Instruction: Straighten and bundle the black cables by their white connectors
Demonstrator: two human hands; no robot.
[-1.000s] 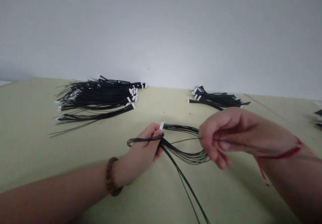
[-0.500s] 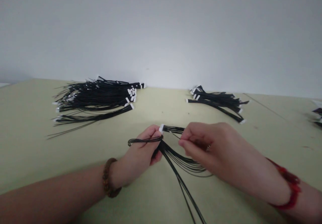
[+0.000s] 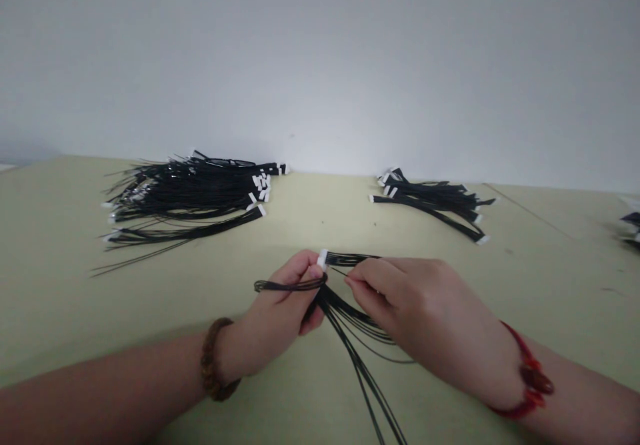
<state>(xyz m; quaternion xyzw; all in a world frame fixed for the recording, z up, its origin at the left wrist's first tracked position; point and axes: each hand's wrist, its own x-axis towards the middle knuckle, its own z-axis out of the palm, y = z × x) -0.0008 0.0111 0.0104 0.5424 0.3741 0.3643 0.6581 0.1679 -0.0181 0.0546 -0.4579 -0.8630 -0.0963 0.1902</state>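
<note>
Pale green table (image 3: 75,285), with a big heap of black wire harnesses (image 3: 190,195) back left and a smaller heap (image 3: 430,201) back right. Left hand (image 3: 280,315) is pinched tight on a looped wire bundle (image 3: 357,338) front-centre, just over the table (white connector (image 3: 323,258) pokes out by the thumb). Right hand (image 3: 415,311) pinches one of its strands right beside it.

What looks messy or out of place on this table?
Nothing is damaged or spilled. The big wire pile at back left is ragged, with loose strands straggling leftward; the small pile looks tidier. The left hand and right hand pinch the looped wire bundle.
</note>
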